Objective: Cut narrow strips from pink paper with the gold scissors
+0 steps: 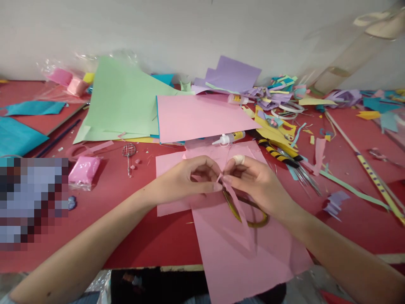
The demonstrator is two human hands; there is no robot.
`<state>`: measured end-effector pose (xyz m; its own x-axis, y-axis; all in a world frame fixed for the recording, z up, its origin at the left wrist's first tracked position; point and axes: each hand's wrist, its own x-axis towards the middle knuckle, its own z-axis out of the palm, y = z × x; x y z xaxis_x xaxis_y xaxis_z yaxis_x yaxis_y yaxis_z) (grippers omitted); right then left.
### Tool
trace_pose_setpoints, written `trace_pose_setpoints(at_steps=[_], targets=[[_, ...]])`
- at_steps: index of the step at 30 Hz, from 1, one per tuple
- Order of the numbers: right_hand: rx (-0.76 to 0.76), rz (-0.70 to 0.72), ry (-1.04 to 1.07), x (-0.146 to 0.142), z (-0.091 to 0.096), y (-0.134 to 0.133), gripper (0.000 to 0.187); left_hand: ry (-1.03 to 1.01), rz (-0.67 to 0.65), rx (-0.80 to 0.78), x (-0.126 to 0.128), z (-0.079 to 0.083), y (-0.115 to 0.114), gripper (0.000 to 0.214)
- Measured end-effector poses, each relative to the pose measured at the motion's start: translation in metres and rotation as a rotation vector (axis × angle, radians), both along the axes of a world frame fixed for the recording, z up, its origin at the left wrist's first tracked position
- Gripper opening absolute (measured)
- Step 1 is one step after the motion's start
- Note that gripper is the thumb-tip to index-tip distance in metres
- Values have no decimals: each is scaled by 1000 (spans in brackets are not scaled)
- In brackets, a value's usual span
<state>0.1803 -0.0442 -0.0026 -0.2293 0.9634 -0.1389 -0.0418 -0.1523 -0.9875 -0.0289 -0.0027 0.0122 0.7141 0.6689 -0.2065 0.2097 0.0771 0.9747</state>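
Observation:
My left hand and my right hand meet at the middle, fingertips pinched on one narrow pink paper strip. From the pinch, the strip's free length hangs down toward me. A white wrap circles one finger of the right hand. Below the hands lie scissors with a yellow-green handle, their other parts mostly hidden behind the hands. They rest on a large pink paper sheet that reaches over the table's front edge. A smaller pink sheet shows under the left hand.
Behind stand a green sheet and a pink sheet with a blue edge. A glue bottle lies before them. Yellow-black pliers, paper scraps and a long stick lie right. A pink packet sits left.

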Motion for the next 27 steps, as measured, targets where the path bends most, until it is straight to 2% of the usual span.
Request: trace_pose_setpoints(at_steps=[3,8,16,21,27], targets=[[-10,-68,24,-1,0,-1,11,21,54,-7,1,-2,1,15],[11,-54,-70,-2,2,-3,11,64,133,10,2,2,0,10],[81,7,-112,-5,-5,-6,2,102,138,64,5,5,-4,9],[34,-52,-119,-4,-5,-7,9,96,143,95,8,3,-6,13],[40,-79,-134,-5,-2,-7,5,134,209,209,11,0,-10,10]])
